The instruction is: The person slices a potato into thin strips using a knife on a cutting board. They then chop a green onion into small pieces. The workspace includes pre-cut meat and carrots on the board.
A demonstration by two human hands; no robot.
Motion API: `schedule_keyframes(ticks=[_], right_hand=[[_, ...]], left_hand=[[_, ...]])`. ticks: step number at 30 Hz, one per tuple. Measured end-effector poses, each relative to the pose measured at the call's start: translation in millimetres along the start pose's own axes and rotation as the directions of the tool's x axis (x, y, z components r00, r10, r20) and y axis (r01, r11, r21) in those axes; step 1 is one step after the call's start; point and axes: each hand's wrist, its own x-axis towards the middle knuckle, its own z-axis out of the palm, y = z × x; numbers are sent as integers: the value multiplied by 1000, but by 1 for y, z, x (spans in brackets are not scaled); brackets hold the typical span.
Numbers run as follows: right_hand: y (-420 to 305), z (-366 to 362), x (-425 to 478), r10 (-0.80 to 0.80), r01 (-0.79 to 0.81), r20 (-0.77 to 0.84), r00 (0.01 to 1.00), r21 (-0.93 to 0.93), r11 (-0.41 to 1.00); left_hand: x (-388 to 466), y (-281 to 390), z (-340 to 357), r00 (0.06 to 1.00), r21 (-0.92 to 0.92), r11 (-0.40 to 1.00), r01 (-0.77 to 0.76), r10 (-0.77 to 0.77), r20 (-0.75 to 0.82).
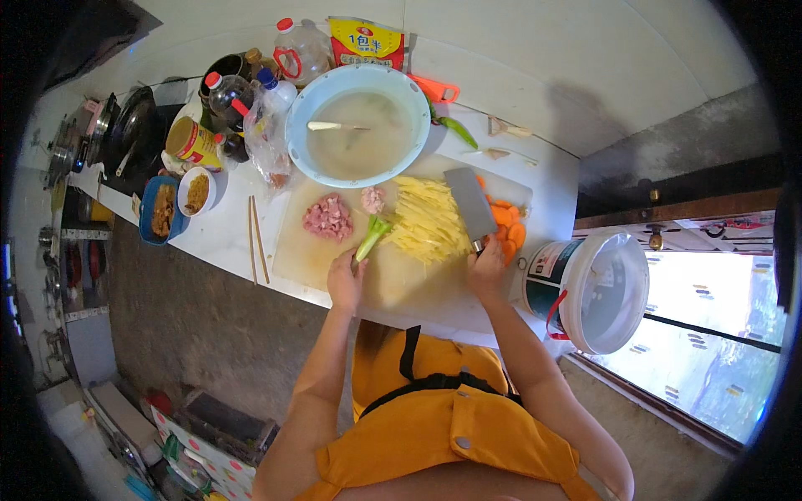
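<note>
My left hand (346,280) grips the lower end of a green vegetable stalk (373,235), which points up and right over the cutting board (301,266). My right hand (487,268) is closed on the handle of a cleaver (471,201). The cleaver's broad blade lies between a heap of yellow vegetable strips (426,219) and orange carrot slices (515,233). Left of the stalk is a pile of diced pink meat (328,217), with a smaller pale, chopped heap (373,200) above the stalk.
Behind the board stands a blue basin (298,150) of cloudy water with a white-handled knife (326,126) in it. A white bucket (573,282) is at the right. Chopsticks (255,241), a white bowl (211,178), a blue dish (148,216) and several bottles stand left. Green peppers (459,131) lie behind.
</note>
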Motion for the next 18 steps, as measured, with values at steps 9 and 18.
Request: schedule_keyframes(ticks=[9,18], right_hand=[[1,-49,-10,-303,230,170,938,349,908],[-3,-10,-48,-340,80,644,686,397,914]], left_hand=[[-3,-27,-17,996,89,996,18,-11,-84],[-17,-33,-23,996,193,979,70,-59,-61]])
